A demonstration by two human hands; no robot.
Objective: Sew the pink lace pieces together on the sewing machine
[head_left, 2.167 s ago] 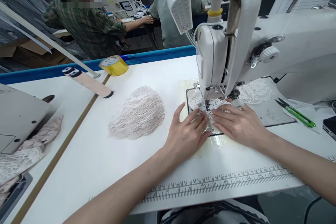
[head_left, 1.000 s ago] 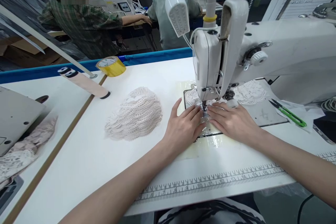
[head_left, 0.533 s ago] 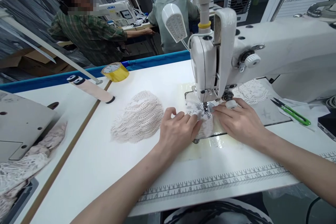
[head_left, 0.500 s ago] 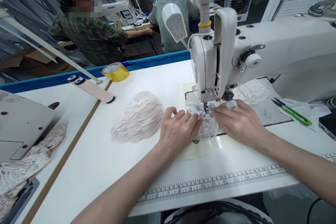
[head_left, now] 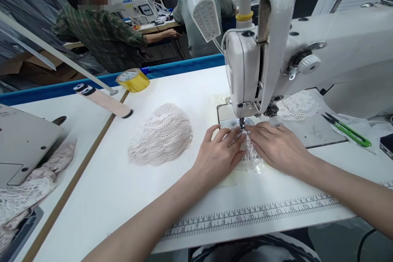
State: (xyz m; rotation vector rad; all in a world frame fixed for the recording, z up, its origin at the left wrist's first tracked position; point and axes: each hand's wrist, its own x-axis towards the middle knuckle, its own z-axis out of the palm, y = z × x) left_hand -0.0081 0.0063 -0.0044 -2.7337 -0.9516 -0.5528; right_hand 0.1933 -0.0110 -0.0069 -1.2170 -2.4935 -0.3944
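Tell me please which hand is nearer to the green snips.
Right. The right hand is at the lace, left of the green snips; the left hand is farther left, across the lace.

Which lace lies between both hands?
The lace piece at the presser foot; the lace pile and far-left lace lie leftward, the flat lace beyond the right hand.

Item, lace piece [head_left: 251, 151]: I now find it running nearward between the hands, no longer bunched against the left one. Item, left hand [head_left: 218, 152]: fingers uncurled, laid flatter. Item, right hand [head_left: 281, 147]: fingertips closer to the presser foot [head_left: 242, 123] than half a second ago.
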